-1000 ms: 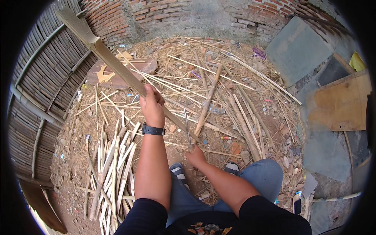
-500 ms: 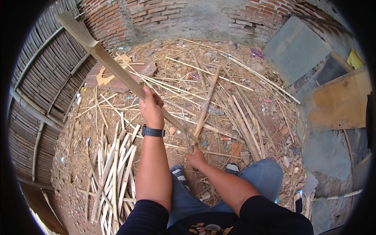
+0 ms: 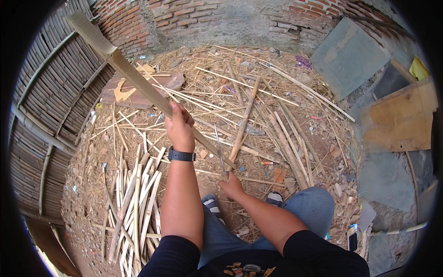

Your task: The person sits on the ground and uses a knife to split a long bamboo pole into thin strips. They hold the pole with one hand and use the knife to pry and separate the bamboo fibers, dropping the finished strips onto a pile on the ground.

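A long, tan, channelled strip of split bamboo (image 3: pixel 138 82) is gripped by the left hand (image 3: pixel 180 127) and slanted down beside a narrow grey metal blade (image 3: pixel 218 145), whose handle (image 3: pixel 224 175) is clasped by the right hand (image 3: pixel 232 187). The strip is judged light, stiff and sharp-edged, best held near mid-length, clear of the blade.

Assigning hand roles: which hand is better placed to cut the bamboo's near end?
Probably the right hand: it holds the knife, which visually crosses the split bamboo toward that end. The left hand is busy gripping the bamboo farther up.
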Action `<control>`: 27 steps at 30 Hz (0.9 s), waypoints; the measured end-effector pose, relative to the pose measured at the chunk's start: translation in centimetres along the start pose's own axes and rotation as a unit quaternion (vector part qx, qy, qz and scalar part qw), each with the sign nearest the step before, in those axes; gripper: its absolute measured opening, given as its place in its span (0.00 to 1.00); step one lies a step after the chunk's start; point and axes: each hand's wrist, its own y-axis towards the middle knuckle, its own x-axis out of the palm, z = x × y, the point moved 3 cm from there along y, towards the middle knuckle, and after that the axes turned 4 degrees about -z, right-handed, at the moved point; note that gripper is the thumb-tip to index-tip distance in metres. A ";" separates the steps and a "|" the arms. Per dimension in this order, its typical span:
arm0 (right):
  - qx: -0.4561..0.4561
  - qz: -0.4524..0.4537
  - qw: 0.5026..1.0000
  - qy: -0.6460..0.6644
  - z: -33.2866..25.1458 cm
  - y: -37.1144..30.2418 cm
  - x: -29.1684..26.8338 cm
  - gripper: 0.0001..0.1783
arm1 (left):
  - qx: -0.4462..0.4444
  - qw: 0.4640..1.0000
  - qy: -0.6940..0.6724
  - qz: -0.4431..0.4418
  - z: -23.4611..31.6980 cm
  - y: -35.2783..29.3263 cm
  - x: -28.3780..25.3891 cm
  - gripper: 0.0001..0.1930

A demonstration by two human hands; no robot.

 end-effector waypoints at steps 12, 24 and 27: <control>0.023 -0.022 0.999 0.027 0.4 0.2 0.1 0.30 | -0.002 1.000 -0.011 -0.007 -0.1 0.0 0.1 0.19; 0.014 -0.022 1.000 0.013 1.1 0.3 0.3 0.32 | 0.001 1.000 -0.005 -0.013 -0.1 -0.1 0.4 0.20; 0.015 -0.004 1.000 0.015 2.1 0.5 0.5 0.32 | -0.001 1.000 -0.006 -0.017 -0.1 -0.2 0.6 0.20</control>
